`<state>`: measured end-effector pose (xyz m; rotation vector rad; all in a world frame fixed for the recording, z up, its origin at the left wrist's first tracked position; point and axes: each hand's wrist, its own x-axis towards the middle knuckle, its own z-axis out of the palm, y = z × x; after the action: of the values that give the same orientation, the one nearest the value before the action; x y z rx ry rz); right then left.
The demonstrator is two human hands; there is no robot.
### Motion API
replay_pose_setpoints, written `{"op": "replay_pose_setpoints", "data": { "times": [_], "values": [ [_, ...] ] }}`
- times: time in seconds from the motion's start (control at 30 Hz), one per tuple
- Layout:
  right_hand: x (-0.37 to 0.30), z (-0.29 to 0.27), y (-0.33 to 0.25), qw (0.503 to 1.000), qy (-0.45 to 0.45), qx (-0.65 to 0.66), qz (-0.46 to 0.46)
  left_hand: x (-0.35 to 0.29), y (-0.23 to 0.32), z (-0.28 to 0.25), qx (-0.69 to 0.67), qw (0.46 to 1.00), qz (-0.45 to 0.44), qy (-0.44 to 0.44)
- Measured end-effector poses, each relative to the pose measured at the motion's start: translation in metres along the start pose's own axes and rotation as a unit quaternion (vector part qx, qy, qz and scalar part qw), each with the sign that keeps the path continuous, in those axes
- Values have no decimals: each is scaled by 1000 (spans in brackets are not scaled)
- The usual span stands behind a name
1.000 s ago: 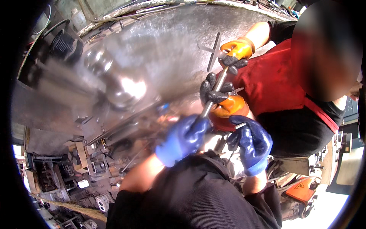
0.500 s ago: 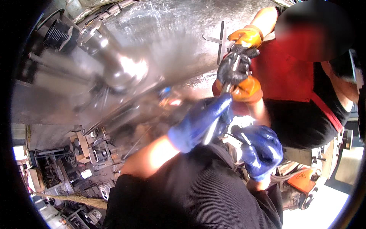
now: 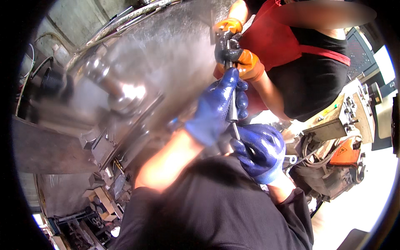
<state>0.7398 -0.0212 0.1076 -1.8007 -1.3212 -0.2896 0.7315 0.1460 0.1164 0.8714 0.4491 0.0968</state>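
Note:
My left hand, in a blue coated glove, is closed around a metal rod that slants up from my body. The rod narrows to a thin shiny shaft at its near end. My right hand, gloved in the same blue, is curled closed at that thin end, its fingers partly hiding the tip. Beyond my left hand, a co-worker's orange-and-black gloved hands grip the far part of the rod. A small metal ring shows beside my right wrist; I cannot tell what it belongs to.
The co-worker in a red apron stands close at the far right. Left lies a metal surface with a blurred shiny cylindrical part. Boxes and metal pieces clutter the lower left. At right stand a machine, hoses and an orange warning-marked piece.
My right hand has come up and left to the rod's near end. The rod, my left hand and the co-worker's hands appear further up and left, and the whole view has shifted.

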Motion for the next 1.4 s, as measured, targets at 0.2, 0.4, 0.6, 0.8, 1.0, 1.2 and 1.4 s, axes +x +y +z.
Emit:
{"op": "replay_pose_setpoints", "data": {
  "times": [0.2,0.4,0.6,0.8,1.0,1.2,1.4],
  "values": [
    [-3,1,-14,999,22,-14,47,-2,-9,-3,-37,999,8,-32],
    [-13,5,-7,994,75,22,75,-9,-12,5,4,999,19,-32],
    [-15,20,-2,966,100,124,201,-4,-14,5,-5,999,24,-23],
    [-25,23,29,949,-4,238,207,-2,-19,3,44,998,44,-21],
    [-8,-2,47,983,-46,164,68,-6,-15,1,53,996,65,-16],
    [14,-56,18,976,-168,-136,36,-8,-18,5,107,991,77,-5],
    [40,-69,5,943,-221,-241,-57,-5,-23,2,107,991,75,13]
  ]
}}
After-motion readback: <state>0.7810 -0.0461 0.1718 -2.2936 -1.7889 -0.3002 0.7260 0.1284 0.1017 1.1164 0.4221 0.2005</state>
